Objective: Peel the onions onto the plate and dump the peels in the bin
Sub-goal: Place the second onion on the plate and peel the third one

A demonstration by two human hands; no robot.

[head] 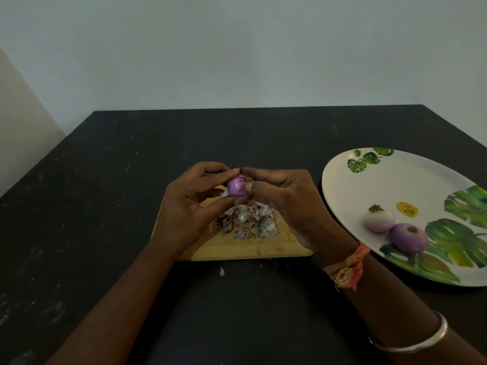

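dim, flat, soft light with no clear source. the wall (237, 48) reads grey-blue and darkens toward the top of the frame. the black tabletop (105, 206) is underexposed, its surface detail mostly lost. the white plate (395, 185) at right is the brightest area, stretched by wide-angle distortion. shadows are faint. a weak glint sits on the bangle (411, 343). detail is soft throughout.

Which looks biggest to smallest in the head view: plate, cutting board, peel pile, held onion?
1. plate, even though it is cropped at the frame edge
2. cutting board, partly hidden
3. peel pile
4. held onion
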